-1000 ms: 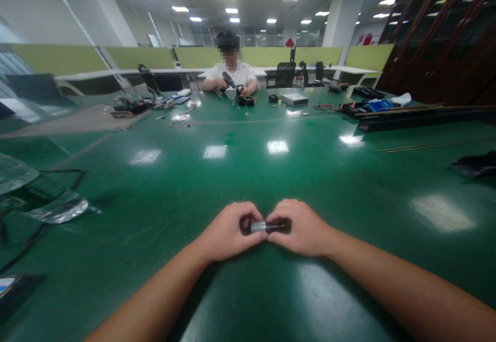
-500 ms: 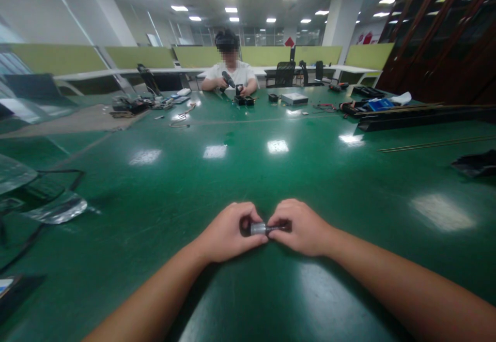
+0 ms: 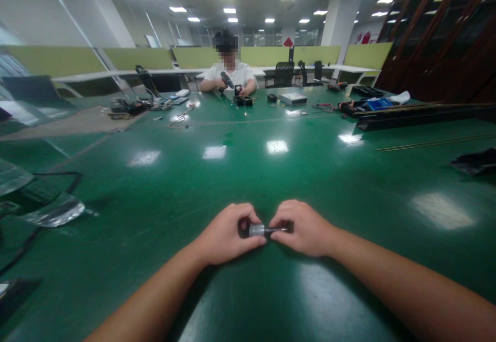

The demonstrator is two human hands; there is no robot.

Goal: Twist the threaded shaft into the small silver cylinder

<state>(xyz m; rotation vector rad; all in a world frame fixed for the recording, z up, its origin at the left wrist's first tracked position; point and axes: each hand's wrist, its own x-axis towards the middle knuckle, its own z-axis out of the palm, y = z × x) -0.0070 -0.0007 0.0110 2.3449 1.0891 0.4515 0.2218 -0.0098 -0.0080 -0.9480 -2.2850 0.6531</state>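
Note:
Over the near middle of the green table [image 3: 217,187], a small silver-and-black cylinder [image 3: 256,229] lies crosswise between my two hands. Its black left end and silver body sit in the curl of my left hand [image 3: 227,234], thumb along the near side. A thinner dark shaft-like part [image 3: 277,230] extends rightward into the fingers of my right hand [image 3: 300,230], which pinch it. The fingertips partly cover the piece, so its exact kind is unclear.
A person [image 3: 229,76] sits across the table holding a power drill [image 3: 227,79] beside small black parts [image 3: 243,101]. Clear plastic packaging [image 3: 58,210] and a black cable lie left. Long black strips [image 3: 418,117], thin rods [image 3: 434,144] and tools are at right.
My right hand has shifted slightly right, away from my left, exposing a little more of the dark thin part. My left hand keeps its grip almost unmoved.

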